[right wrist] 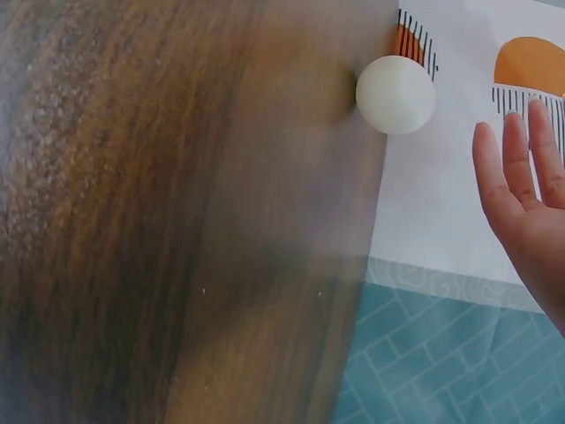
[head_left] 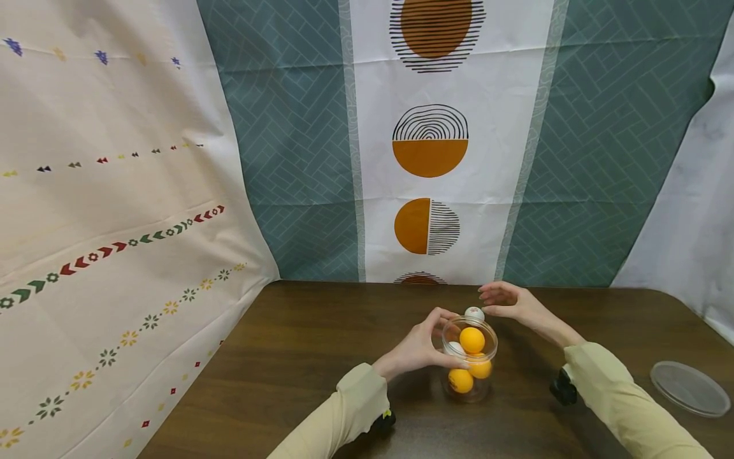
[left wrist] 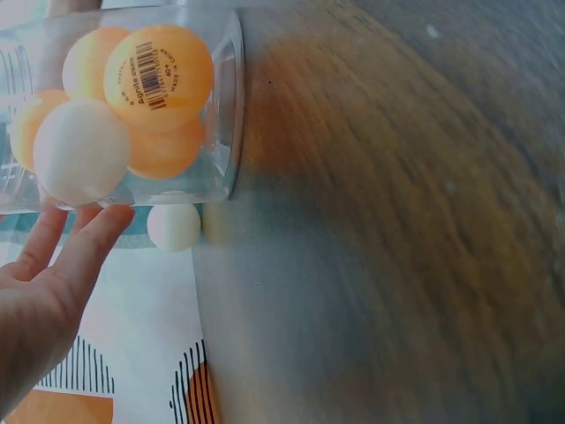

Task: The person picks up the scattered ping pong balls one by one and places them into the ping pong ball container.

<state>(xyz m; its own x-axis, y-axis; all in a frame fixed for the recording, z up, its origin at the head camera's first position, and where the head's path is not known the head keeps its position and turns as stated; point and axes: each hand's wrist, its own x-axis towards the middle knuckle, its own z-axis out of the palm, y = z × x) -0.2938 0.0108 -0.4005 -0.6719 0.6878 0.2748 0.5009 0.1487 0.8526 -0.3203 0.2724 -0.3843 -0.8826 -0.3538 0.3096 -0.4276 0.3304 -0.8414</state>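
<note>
A clear plastic jar [head_left: 474, 396] stands upright on the table with several orange ping-pong balls [left wrist: 159, 75] and a white one [left wrist: 82, 150] inside. My left hand [head_left: 417, 347] grips the jar from its left side, thumb in front and fingers behind. Just beyond the jar, another white ping-pong ball [head_left: 474, 313] rests on the table. Near that ball, on its right, is my right hand [head_left: 515, 305], raised with loosely bent fingers and nothing held. The right wrist view shows a gap between the fingers [right wrist: 521, 177] and the white ball [right wrist: 395, 95].
A round translucent lid [head_left: 690, 388] lies at the right side of the dark wooden table [head_left: 321, 338]. Behind the table hangs a green and white patterned curtain [head_left: 287, 127]. A cream cloth [head_left: 115, 255] with coloured motifs drapes along the left.
</note>
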